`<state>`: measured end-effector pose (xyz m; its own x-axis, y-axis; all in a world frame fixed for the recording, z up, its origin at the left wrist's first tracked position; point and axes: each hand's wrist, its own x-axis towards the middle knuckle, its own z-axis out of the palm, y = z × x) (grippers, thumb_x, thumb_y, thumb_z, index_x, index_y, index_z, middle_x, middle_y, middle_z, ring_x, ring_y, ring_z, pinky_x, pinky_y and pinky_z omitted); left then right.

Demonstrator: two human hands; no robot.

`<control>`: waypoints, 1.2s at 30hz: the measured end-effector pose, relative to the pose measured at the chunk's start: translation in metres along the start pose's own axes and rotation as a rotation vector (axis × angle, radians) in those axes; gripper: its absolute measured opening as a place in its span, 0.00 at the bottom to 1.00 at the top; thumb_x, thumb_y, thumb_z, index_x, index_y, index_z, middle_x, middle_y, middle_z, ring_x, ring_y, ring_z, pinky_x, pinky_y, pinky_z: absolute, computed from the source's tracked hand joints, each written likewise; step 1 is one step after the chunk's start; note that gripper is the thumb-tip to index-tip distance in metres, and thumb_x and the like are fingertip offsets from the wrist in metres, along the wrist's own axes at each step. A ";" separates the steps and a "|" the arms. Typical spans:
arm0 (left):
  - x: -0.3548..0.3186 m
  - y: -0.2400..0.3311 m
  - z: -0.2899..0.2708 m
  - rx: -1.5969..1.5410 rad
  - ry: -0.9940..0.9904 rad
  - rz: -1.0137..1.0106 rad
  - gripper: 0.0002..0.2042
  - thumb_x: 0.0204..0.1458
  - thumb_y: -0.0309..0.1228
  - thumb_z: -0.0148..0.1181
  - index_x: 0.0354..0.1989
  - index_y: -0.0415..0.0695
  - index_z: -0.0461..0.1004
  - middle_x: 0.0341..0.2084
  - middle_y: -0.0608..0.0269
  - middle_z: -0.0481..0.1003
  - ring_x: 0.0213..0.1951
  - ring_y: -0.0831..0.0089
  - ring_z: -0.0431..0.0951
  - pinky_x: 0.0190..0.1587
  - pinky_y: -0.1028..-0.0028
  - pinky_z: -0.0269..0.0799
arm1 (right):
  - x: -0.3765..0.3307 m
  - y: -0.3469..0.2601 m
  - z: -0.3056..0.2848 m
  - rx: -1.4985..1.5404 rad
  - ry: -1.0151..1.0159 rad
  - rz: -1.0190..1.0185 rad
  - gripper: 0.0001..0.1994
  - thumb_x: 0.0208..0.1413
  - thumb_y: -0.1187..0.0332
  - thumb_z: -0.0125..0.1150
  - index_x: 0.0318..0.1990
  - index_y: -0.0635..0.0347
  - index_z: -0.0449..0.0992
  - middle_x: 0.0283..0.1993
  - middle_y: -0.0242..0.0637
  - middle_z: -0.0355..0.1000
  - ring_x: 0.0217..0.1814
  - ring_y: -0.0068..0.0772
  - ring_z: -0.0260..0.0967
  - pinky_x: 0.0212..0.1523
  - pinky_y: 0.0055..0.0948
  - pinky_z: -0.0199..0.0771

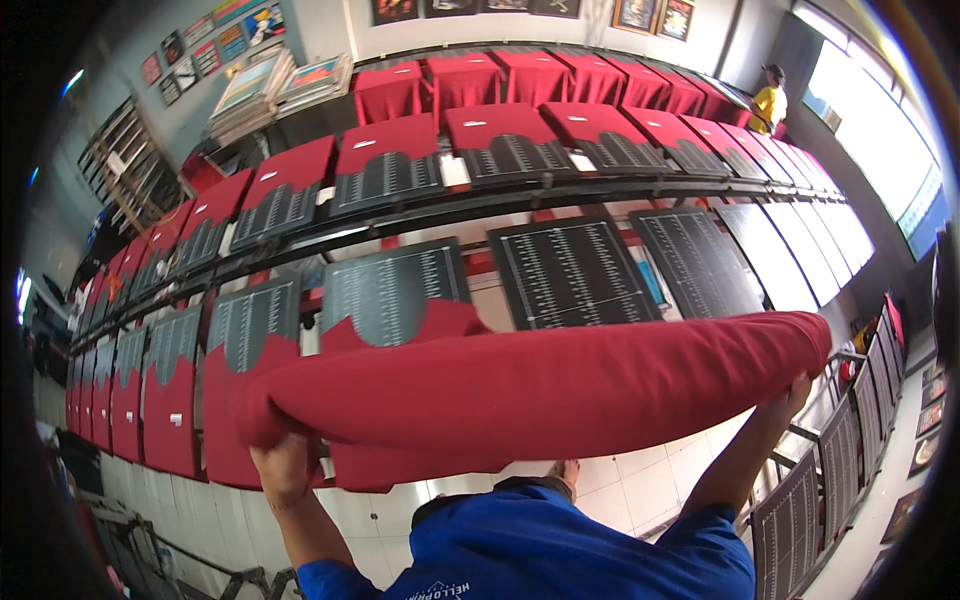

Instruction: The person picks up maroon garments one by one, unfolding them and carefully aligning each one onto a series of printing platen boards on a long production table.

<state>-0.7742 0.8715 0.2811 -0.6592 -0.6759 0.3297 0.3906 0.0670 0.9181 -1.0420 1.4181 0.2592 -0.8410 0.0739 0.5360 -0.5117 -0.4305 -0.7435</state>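
Note:
A wide piece of dark red cloth is stretched across in front of me, folded over along its length and bulging. My left hand grips its left end from below, with the fingers partly hidden by the folds. At the raised right end, my right hand is closed on the same cloth. Beyond it lies a black board printed with white ruled marks and bearing no cloth. To its left, another black board carries a red garment panel with curved cut edges, partly behind the held cloth.
Long rows of boards with red panels run across the room on a dark metal rail. Bare boards continue to the right. A rack of boards stands close at my right. A person in yellow is far back right.

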 end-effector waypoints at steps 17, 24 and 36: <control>0.107 0.085 -0.168 -0.751 -0.088 -0.239 0.12 0.58 0.31 0.50 0.44 0.38 0.73 0.42 0.56 0.77 0.43 0.68 0.78 0.48 0.70 0.74 | -0.006 0.018 0.317 0.247 -0.138 0.586 0.16 0.54 0.64 0.55 0.45 0.65 0.74 0.43 0.42 0.75 0.44 0.32 0.73 0.46 0.29 0.72; 0.003 0.075 -0.205 -0.362 0.097 -0.251 0.17 0.56 0.31 0.53 0.52 0.37 0.67 0.48 0.56 0.73 0.47 0.69 0.75 0.51 0.70 0.70 | -0.087 0.003 0.278 -0.061 -0.052 0.744 0.17 0.52 0.62 0.58 0.45 0.64 0.74 0.44 0.40 0.74 0.43 0.33 0.73 0.47 0.32 0.71; -0.210 -0.133 -0.311 -0.235 0.085 -0.775 0.19 0.57 0.25 0.50 0.57 0.33 0.63 0.52 0.56 0.71 0.54 0.70 0.70 0.59 0.70 0.62 | -0.321 0.124 0.155 -0.088 -0.011 1.330 0.22 0.47 0.75 0.49 0.53 0.70 0.67 0.55 0.43 0.69 0.56 0.39 0.67 0.61 0.37 0.61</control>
<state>-0.4880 0.7761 0.0218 -0.7503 -0.5211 -0.4069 -0.0255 -0.5922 0.8054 -0.8080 1.2020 0.0568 -0.7051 -0.3616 -0.6099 0.6820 -0.1103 -0.7230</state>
